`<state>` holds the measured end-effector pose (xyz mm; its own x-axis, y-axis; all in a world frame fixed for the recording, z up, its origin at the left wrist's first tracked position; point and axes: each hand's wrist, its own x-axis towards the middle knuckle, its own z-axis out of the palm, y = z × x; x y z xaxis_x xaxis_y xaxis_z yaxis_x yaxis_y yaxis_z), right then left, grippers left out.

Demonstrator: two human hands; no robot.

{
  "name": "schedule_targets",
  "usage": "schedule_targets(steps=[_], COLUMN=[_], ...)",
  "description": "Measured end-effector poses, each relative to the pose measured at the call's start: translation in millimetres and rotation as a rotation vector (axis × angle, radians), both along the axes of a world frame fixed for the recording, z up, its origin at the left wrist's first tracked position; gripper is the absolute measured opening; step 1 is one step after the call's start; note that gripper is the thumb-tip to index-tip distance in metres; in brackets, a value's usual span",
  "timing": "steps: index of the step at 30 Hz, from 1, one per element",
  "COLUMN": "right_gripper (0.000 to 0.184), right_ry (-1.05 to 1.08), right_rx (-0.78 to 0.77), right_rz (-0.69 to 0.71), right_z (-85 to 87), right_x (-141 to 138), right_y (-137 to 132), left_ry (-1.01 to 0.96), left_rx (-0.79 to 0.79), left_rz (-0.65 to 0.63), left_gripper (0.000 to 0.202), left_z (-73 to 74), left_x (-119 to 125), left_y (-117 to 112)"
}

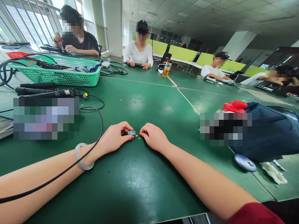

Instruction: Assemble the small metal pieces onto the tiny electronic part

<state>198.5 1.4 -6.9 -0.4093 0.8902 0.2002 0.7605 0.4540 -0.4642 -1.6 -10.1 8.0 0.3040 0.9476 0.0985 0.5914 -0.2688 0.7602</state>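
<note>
Your left hand (114,136) has it: the grip pinches a small rectangular piece (131,133) patterned in blue-grey and white, at the glossy green worktop (140,180). Just beside it, between your hands, a tiny, slim, pale strip (138,137)! Your right hand (154,137) bunches its fingertips close by; whether that grip grasps anything, I can't tell.

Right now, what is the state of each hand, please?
Left hand: closed on a small patterned piece.
Right hand: fingers curled; whether it holds anything cannot be told.
</note>
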Motion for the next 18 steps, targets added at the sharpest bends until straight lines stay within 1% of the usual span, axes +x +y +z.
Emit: schedule_targets(steps=[3, 8, 12, 18], right_gripper=[0.012, 0.012, 0.014, 0.015], right_ry=[0.092, 0.207, 0.202, 0.183], right_rx=[0.088, 0.217, 0.276, 0.296], right_rz=[0.031, 0.152, 0.188, 0.191], right_z=[1.9, 4.1, 1.8, 0.2], right_x=[-1.2, -6.5, -9.0, -7.0], right_y=[-4.6, -15.0, -17.3, -16.0], left_ry=[-0.003, 0.003, 0.017, 0.006], left_rx=[-0.007, -0.036, -0.042, -0.052], left_rz=[-0.018, -0.075, -0.101, -0.103], left_gripper=[0.022, 0.023, 0.022, 0.022], left_z=[0.1, 1.5, 3.2, 3.9], left_x=[0.1, -0.5, -0.6, 1.2], left_y=[-0.1, -1.2, -2.8, -3.0])
